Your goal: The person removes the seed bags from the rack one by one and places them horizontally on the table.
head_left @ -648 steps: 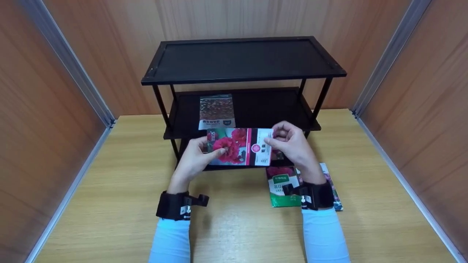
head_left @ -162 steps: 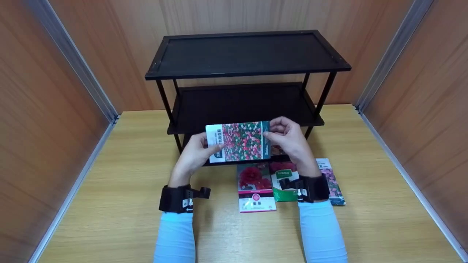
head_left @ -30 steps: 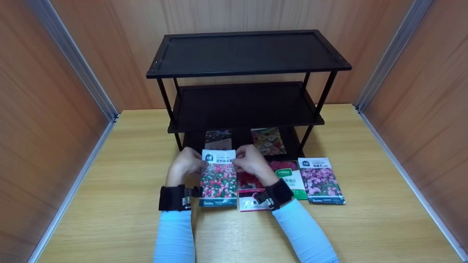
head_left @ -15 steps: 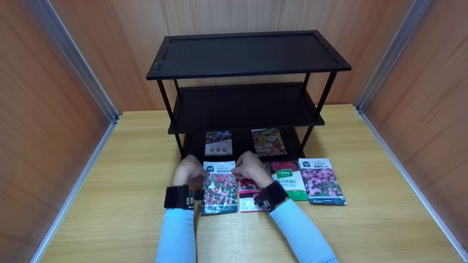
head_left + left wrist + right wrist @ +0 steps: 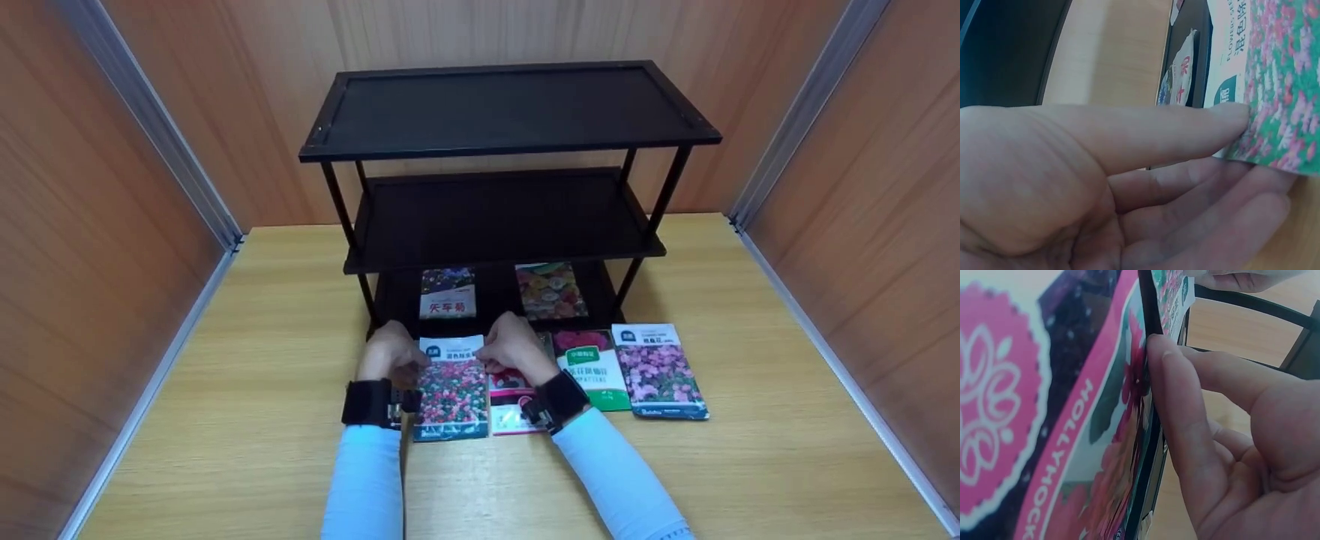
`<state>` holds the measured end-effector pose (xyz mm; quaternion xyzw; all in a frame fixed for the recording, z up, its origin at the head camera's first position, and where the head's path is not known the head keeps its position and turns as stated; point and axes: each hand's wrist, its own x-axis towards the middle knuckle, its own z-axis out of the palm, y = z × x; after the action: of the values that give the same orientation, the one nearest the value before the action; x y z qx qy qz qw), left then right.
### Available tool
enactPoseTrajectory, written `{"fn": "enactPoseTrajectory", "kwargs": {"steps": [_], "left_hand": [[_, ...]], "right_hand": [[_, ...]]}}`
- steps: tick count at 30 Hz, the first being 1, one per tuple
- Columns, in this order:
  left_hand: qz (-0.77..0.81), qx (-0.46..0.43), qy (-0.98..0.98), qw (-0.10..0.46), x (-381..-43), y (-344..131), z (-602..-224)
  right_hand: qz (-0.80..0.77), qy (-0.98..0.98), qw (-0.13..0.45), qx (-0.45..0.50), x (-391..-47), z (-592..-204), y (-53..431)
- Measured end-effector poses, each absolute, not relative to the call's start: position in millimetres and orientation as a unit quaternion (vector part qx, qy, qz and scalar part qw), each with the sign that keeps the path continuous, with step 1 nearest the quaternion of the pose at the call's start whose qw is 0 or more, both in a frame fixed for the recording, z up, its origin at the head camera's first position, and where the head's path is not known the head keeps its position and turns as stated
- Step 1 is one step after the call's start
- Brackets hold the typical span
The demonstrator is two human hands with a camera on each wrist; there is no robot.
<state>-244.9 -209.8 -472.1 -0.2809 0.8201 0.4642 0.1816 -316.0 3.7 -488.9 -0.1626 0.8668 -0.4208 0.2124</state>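
Between barely parted fingers, flower packet

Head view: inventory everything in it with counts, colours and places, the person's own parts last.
Flat wood-grain table: 1, yellow-tan, beneath everything
Rectangular three-tier rack: 1, black, centre back
Flat mixed-flower packet: 1, pink-red, front row's left end
Hollyhock packet: 1, pink and white, second, partly hidden
Green-labelled packet: 1, green and white, third
Small-blossom packet: 1, mauve and white, right end
Blue-flower packet: 1, blue and white, lowest tier, left
Multicoloured packet: 1, mixed, lowest tier, right
Wood-grain panels: 3, brown, back and sides
Wrist straps: 2, black, wrists
Sleeves: 2, light blue, forearms
Hands: 2, bare, at mixed-flower packet's upper corners
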Motion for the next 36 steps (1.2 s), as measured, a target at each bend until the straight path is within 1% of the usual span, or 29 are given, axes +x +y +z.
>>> {"fn": "enactPoseTrajectory", "kwargs": {"steps": [9, 16, 27, 32, 34, 36], "left_hand": [[0.477, -0.287, 0.81, 0.182, -247, -208, -473], [0.408, -0.25, 0.864, 0.154, -246, -209, -474], [0.432, -0.265, 0.847, 0.161, -245, -208, -472], [0.391, -0.257, 0.869, 0.163, -240, -208, -461], [0.373, -0.244, 0.88, 0.162, -237, -207, -453], [0.364, -0.228, 0.891, 0.148, -234, -207, -444]], "right_hand": [[-0.406, 0.876, 0.216, -0.147, -319, -486, 2], [-0.415, 0.871, 0.215, -0.154, -318, -488, 5], [-0.386, 0.881, 0.209, -0.173, -319, -487, 6], [-0.384, 0.879, 0.217, -0.18, -318, -480, 10], [-0.381, 0.878, 0.211, -0.199, -317, -475, 13], [-0.372, 0.88, 0.195, -0.223, -316, -468, 17]]}}
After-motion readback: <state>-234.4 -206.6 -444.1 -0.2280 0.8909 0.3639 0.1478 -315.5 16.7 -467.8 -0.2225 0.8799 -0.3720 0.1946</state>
